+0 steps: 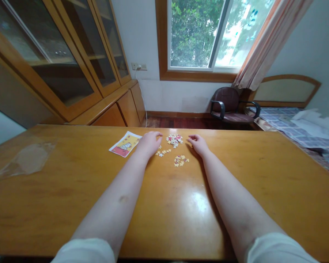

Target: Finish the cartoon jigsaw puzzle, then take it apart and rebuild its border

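Left hand (150,141) and right hand (199,144), both loosely open, are flanking a far pile of puzzle pieces (174,139); two smaller clusters (181,158) are lying nearer, and a picture sheet (125,144) is resting left.

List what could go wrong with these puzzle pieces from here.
The left hand is right beside a small cluster of pieces and could nudge it. That cluster lies close to the main pile, so the two might mix. The picture card lies by the same hand, which could push it aside.
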Tool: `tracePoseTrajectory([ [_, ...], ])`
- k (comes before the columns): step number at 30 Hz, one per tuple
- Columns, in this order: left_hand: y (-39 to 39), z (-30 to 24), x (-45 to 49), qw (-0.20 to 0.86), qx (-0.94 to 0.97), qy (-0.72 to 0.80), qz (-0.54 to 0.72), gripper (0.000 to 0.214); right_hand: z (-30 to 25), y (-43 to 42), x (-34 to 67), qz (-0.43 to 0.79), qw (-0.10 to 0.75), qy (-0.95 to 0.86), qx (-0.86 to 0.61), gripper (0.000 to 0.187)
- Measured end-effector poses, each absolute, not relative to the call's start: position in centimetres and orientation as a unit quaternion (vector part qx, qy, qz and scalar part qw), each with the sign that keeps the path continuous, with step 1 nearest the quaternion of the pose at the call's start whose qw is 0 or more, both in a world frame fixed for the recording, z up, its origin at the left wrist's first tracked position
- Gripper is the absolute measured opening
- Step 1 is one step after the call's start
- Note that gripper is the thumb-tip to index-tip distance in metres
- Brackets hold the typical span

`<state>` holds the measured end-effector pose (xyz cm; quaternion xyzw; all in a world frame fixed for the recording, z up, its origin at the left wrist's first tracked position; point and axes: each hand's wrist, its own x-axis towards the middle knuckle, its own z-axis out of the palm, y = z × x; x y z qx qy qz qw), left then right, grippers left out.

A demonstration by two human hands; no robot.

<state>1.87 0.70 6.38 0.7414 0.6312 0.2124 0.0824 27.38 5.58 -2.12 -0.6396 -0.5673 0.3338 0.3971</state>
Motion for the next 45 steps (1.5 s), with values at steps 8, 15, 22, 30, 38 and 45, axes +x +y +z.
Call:
tracePoseTrajectory([
  [8, 3.3, 0.4, 2.3, 0.051, 0.78, 0.541, 0.309, 0.027, -1.0, 4.7, 26.0, 0.142, 0.22, -0.751, -0.606, 0.03],
  [15, 3.3, 0.2, 2.8, 0.09, 0.787, 0.504, 0.345, 0.026, -0.9, 5.0, 25.8, 0.143, 0.204, -0.733, -0.633, 0.017],
  [22, 3.3, 0.2, 2.5, 0.114, 0.778, 0.511, 0.347, 0.025, -1.1, 5.1, 26.4, 0.173, 0.226, -0.722, -0.63, 0.022],
  [30, 3.4, 0.0, 2.6, 0.135, 0.784, 0.516, 0.316, 0.027, -0.8, 4.7, 26.4, 0.219, 0.214, -0.741, -0.597, 0.018],
  [38, 3.6, -0.1, 2.6, 0.138, 0.794, 0.505, 0.308, 0.031, -0.1, 3.8, 25.5, 0.271, 0.202, -0.801, -0.495, 0.029],
  [45, 3.6, 0.1, 2.6, 0.139, 0.786, 0.516, 0.311, 0.031, 0.3, 3.2, 24.3, 0.184, 0.224, -0.823, -0.489, 0.025],
])
